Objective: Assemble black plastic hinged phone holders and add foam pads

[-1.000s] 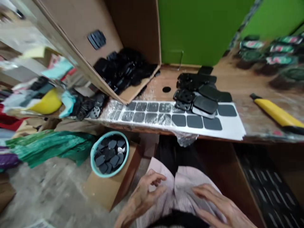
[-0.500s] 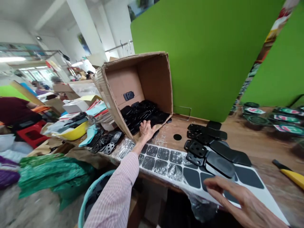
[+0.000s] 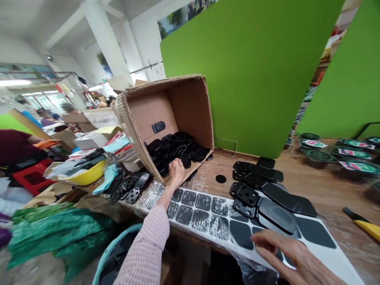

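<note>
A cardboard box lies on its side, its mouth facing me, with a heap of thin black plastic plates inside. My left hand is at the front of that heap, fingers curled closed on a black plastic plate; the fingertips are partly hidden. Over the near edge of the bench, my right hand hovers with loosely bent fingers, thumb apart, nothing visible in them. Beneath it lies a white sheet of dark rounded squares. Black assembled pieces, one with an oval pad, rest beyond the hand.
A yellow-handled tool lies right, before clear tubs with dark lids. A green panel stands behind. Left are more black pieces, a yellow basin and a blue tub below. People are at the far left.
My left hand has gone from spread fingers on the heap to curled fingers, lower and slightly left in view. My right hand stays nearly in place. The whole view has shifted slightly.
</note>
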{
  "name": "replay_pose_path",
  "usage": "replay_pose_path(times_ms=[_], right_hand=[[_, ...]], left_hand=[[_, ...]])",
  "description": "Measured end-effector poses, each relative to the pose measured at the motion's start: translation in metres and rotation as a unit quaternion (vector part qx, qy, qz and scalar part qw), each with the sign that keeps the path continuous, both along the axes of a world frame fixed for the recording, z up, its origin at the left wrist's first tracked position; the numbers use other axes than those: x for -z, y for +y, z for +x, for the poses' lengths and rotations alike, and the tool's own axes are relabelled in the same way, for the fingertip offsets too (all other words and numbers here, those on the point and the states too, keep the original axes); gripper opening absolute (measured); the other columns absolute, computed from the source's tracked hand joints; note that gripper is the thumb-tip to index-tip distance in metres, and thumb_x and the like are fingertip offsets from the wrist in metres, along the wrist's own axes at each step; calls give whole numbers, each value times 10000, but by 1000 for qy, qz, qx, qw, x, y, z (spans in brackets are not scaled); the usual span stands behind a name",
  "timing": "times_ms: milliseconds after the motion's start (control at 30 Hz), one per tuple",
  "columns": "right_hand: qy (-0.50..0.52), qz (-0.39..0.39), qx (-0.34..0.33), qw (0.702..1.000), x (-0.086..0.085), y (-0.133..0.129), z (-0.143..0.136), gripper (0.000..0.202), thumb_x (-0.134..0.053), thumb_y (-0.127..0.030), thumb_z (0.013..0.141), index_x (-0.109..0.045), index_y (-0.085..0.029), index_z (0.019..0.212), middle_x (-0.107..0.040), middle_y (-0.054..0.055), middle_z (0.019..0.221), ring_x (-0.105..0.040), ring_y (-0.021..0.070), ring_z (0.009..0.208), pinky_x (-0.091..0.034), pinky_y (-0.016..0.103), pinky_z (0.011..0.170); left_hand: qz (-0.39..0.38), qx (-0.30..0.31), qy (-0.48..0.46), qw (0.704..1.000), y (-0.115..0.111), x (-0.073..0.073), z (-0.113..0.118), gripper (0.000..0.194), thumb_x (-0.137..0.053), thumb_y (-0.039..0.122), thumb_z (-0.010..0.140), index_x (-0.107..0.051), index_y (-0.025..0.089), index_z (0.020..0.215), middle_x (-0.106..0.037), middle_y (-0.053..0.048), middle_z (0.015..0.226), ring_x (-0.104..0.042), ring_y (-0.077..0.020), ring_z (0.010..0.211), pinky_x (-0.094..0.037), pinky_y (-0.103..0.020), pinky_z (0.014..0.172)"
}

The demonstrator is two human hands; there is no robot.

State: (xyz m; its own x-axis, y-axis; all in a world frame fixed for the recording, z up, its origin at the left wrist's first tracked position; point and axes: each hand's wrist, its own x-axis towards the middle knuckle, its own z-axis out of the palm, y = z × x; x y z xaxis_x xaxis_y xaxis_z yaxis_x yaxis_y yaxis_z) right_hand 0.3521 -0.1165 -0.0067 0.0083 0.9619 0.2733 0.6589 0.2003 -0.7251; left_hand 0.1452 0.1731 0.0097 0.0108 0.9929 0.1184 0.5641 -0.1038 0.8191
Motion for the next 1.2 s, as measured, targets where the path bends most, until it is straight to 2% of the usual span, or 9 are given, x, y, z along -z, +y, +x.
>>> replay_pose_path(times_ms=[267, 367, 500, 600, 700, 833, 933, 1033, 1200], right_hand=[[207, -70, 106, 970, -1, 40, -36, 470, -427, -537, 941, -569, -195, 1230, -715, 49, 859, -685, 189, 770, -562, 323, 721], [273, -42, 91, 957, -1, 40, -46, 396, -496, -492, 923, -590, -166, 1129, -679, 24, 757, -650, 161, 657, -545, 284, 631], [144, 73, 98, 982, 6, 9, -56, 154, -505, -291, 952, -611, -209, 1028, -680, 29, 835, -675, 148, 730, -547, 251, 653], [3, 156, 54, 986, 11, -21, -61, 280, -458, -157, 951, -614, -266, 1156, -652, 66, 1155, -670, 166, 981, -560, 267, 790], [73, 111, 98, 986, 14, -39, -66, 326, -443, -192, 967, -541, -265, 1269, -624, 84, 1236, -665, 167, 1031, -570, 278, 832], [224, -12, 159, 961, 15, -42, -78, 192, -454, -305, 987, -584, -198, 1080, -674, -3, 739, -675, 122, 638, -569, 198, 585], [134, 87, 199, 967, 18, -37, -88, 106, -512, -226, 954, -610, -188, 966, -698, 18, 770, -687, 137, 660, -577, 217, 613], [-31, 220, 188, 957, 24, -34, -93, 263, -509, -96, 918, -595, -193, 1147, -727, 90, 1033, -705, 203, 945, -584, 322, 828], [-152, 224, 145, 952, 29, -43, -91, 451, -459, -36, 907, -492, -158, 1341, -702, 148, 1142, -671, 263, 1072, -579, 419, 876]], left_hand=[[-162, 190, -278, 927, -131, 0, 4, 422, -614, 518, 804, -672, 105, 871, -695, -110, 891, -641, -188, 725, -581, -336, 623], [-219, 219, -356, 882, -176, 7, 7, 414, -701, 514, 750, -698, 115, 859, -699, -94, 862, -630, -174, 712, -562, -304, 623], [-370, 183, -440, 798, -201, 10, 3, 492, -686, 591, 740, -710, 125, 896, -706, -88, 841, -667, -196, 735, -540, -287, 629], [-426, 202, -453, 757, -210, 9, -2, 457, -737, 484, 733, -699, 139, 1029, -717, -76, 864, -670, -170, 728, -519, -242, 632], [-347, 189, -498, 772, -220, 11, -3, 476, -759, 252, 743, -629, 227, 1201, -719, -42, 1027, -666, -138, 860, -511, -228, 789], [-314, 170, -484, 799, -239, 20, 4, 461, -736, 291, 786, -595, 241, 1222, -715, -46, 1043, -661, -169, 947, -493, -267, 861], [-319, 149, -445, 823, -250, 24, 11, 452, -707, 401, 808, -601, 212, 1205, -708, -63, 1052, -656, -176, 946, -496, -271, 839], [-351, 155, -451, 806, -254, 21, 15, 521, -690, 426, 820, -561, 252, 1295, -684, -55, 1164, -632, -185, 1066, -486, -276, 901], [-377, 177, -462, 783, -253, 16, 11, 660, -769, 364, 746, -537, 260, 1355, -623, -75, 1312, -564, -247, 1220, -474, -314, 964]])
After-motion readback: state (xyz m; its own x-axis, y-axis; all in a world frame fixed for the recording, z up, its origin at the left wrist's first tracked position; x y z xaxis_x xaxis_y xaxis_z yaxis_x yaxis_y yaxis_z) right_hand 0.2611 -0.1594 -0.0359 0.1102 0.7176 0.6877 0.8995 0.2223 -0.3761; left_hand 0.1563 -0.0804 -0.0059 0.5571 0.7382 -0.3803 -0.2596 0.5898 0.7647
